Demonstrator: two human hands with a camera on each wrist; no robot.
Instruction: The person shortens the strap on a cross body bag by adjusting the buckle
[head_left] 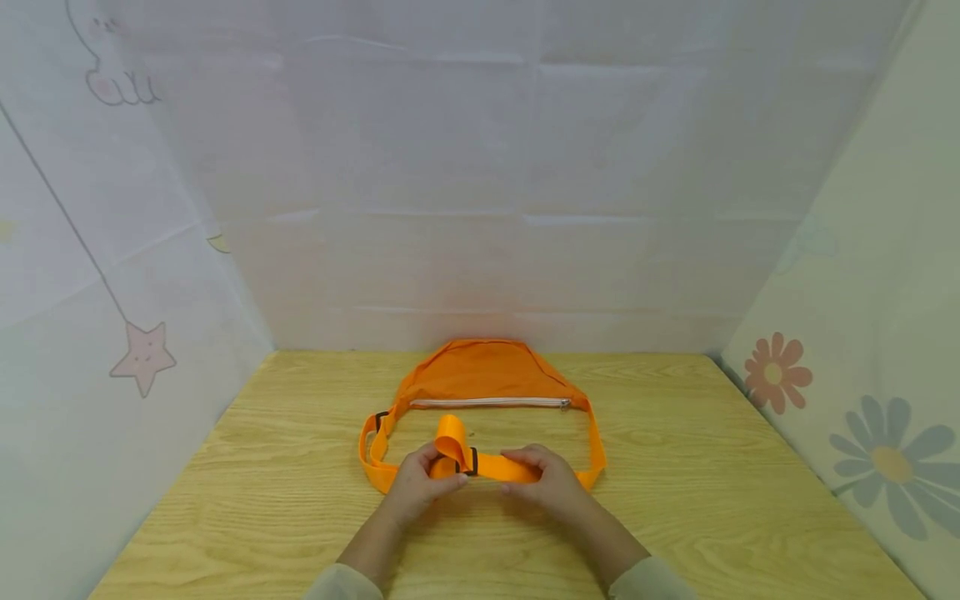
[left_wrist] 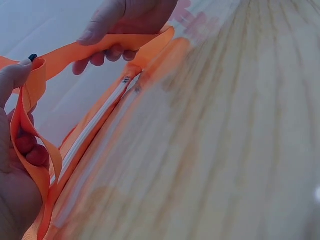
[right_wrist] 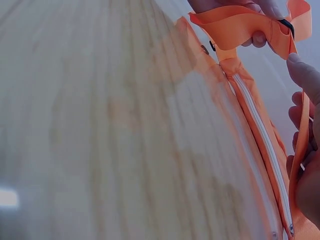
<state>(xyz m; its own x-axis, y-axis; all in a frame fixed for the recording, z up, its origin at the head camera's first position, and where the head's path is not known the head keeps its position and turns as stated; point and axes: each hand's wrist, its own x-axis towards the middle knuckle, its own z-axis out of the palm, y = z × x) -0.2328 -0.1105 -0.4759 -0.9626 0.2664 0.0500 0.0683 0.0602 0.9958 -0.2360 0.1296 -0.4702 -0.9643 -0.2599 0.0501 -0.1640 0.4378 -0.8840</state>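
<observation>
An orange waist bag [head_left: 487, 371] lies on the wooden table, its white zipper [head_left: 491, 402] facing the person. Its orange strap [head_left: 491, 468] runs round in front of the bag, through both hands. My left hand [head_left: 412, 485] pinches the strap beside a black plastic slider buckle [head_left: 473, 461], thumb right at the buckle. A loop of webbing [head_left: 451, 431] stands up over that buckle. To the right, my right hand [head_left: 557, 483] grips the flat strap between thumb and fingers. In the left wrist view the zipper pull [left_wrist: 126, 79] shows below the right hand.
Another black buckle [head_left: 380, 421] sits on the strap at the bag's left side. The wood-grain table [head_left: 712, 475] extends to both sides. Pale printed cloth walls [head_left: 480, 208] stand behind and at the left and right.
</observation>
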